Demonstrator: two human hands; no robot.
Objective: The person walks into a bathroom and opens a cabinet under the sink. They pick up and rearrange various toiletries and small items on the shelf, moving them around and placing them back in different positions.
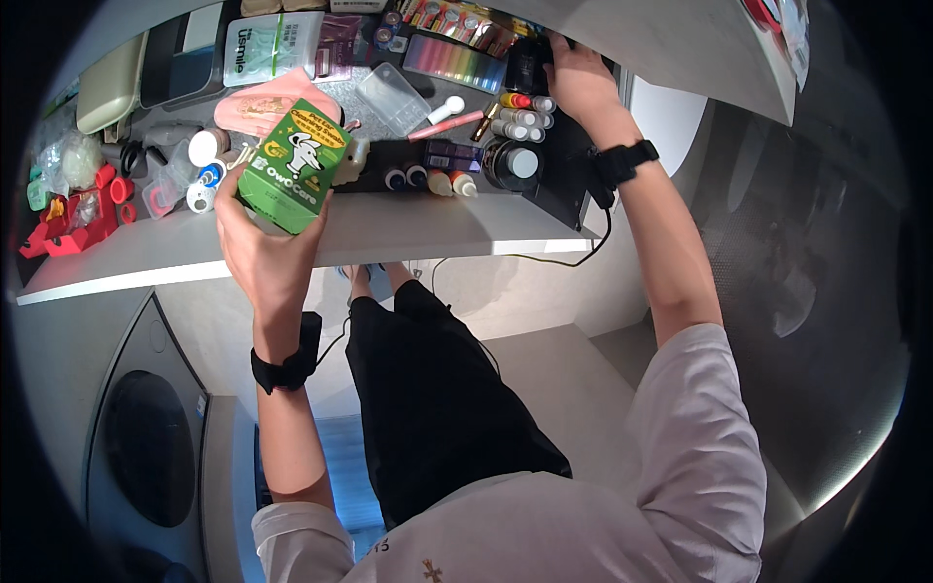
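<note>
My left hand (266, 255) grips a green box of pet ear cleaning swabs (295, 167) from below, tilted over the front of an open drawer (437, 218). Behind the box lies a pink pouch (255, 106). At the drawer's back right corner, my right hand (583, 80) rests beside a black container (527, 65); its fingertips are partly hidden, so I cannot tell whether it holds anything. Left of that container is a case of rainbow-coloured strips (455, 62). A clear plastic box (393, 98) and small bottles (521, 120) lie nearer the middle.
Red plastic pieces (80, 222) and bagged items fill the drawer's left end. A beige case (113, 84) and a white dental floss pouch (270, 47) lie behind. A round jar (514, 164) stands at right. A countertop edge (700, 58) overhangs the back right. Cables hang from both wrist straps.
</note>
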